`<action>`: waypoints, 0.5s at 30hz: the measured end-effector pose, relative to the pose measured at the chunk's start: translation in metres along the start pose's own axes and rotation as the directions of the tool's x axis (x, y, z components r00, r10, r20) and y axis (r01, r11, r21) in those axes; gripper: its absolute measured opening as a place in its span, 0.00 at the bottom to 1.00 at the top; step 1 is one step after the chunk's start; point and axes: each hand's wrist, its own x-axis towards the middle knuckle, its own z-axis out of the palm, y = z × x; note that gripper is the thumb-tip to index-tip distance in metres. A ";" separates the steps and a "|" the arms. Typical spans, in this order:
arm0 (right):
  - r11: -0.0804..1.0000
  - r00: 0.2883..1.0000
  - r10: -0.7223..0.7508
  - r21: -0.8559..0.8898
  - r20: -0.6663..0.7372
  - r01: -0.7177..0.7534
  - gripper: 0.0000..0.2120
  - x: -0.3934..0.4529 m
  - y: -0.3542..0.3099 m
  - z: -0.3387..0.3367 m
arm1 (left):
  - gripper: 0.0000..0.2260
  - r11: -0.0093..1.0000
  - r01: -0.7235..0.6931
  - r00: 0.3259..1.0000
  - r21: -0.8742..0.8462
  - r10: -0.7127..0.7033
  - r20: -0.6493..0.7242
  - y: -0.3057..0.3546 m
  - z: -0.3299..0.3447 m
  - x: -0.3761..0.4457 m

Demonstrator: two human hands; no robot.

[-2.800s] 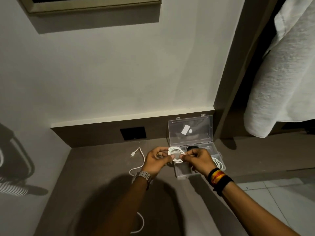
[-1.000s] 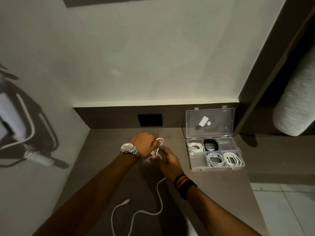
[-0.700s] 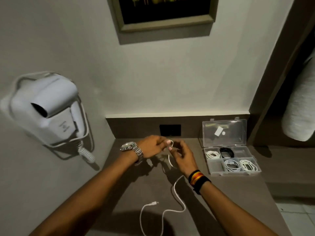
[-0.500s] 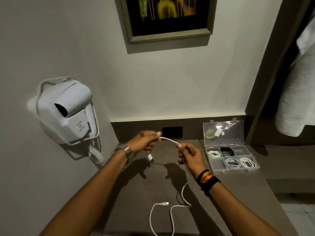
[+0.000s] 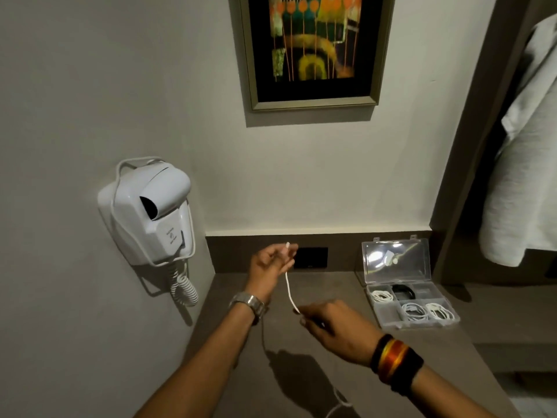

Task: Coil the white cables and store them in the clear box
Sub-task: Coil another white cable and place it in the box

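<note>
White cable (image 5: pixel 288 286) is now pulled out into one near-straight run between the two hands; half a second ago it was a short, nearly level span with the plug dangling below the left hand. Plug end now sticks up out of the left hand (image 5: pixel 272 263), which is raised with fingers loosely curled, pinching the cable just below the plug. Right hand (image 5: pixel 333 327) has dropped lower and closer to the body, blurred with motion, fingers closed round the cable farther along. The rest of the cable trails down behind the right forearm; a bit of it shows at the bottom edge on the counter (image 5: pixel 301 375).

No loop formed yet, so I read this as the straighten-and-measure step before the first wrap of a new coil. Cable is off the counter where gripped, not in the box.

Clear box (image 5: pixel 411 306) sits to the right of the right hand, against the back wall, lid (image 5: pixel 394 260) standing open. It holds three white coils (image 5: pixel 382 296) and one dark item (image 5: pixel 404 292); the near-left compartment looks free, likely where this one goes. It held the same contents a second ago.

Hair dryer (image 5: pixel 150 212) on the wall left of the left hand, framed picture (image 5: pixel 310 49) above.

Risk: the trailing end may snag or kink while winding.
</note>
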 end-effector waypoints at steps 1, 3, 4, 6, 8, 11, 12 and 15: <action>0.999 0.997 -0.043 -0.022 -0.068 0.042 0.13 0.002 -0.003 -0.013 | 0.09 0.977 -0.079 0.995 0.197 0.065 0.077 -0.002 0.001 -0.002; 0.998 0.953 -0.060 0.003 -0.297 0.064 0.13 0.010 0.004 -0.040 | 0.10 0.913 -0.157 0.966 0.376 0.062 0.253 -0.001 0.005 -0.010; 0.996 0.913 -0.006 0.083 -0.408 0.044 0.12 0.016 0.013 -0.053 | 0.11 0.931 -0.119 0.952 0.346 0.007 0.306 0.001 0.009 -0.014; 0.938 0.841 0.165 0.345 -0.515 0.027 0.05 0.028 0.033 -0.074 | 0.13 0.983 0.009 0.931 0.182 -0.075 0.358 0.008 0.017 -0.020; 0.830 0.795 0.307 0.556 -0.523 0.045 0.03 0.038 0.053 -0.080 | 0.13 0.993 0.119 0.932 -0.018 -0.105 0.346 0.017 0.025 -0.022; 0.754 0.811 0.400 0.656 -0.427 -0.027 0.04 0.040 0.069 -0.063 | 0.12 0.924 0.224 0.931 -0.309 -0.110 0.347 0.025 0.035 -0.016; 0.775 0.837 0.390 0.627 -0.383 -0.075 0.06 0.037 0.069 -0.052 | 0.11 0.880 0.255 0.935 -0.401 -0.118 0.335 0.029 0.038 -0.014; 0.905 0.950 0.243 0.398 -0.197 -0.149 0.18 0.022 0.055 -0.020 | 0.10 0.799 0.219 0.971 -0.559 -0.120 0.209 0.032 0.038 0.000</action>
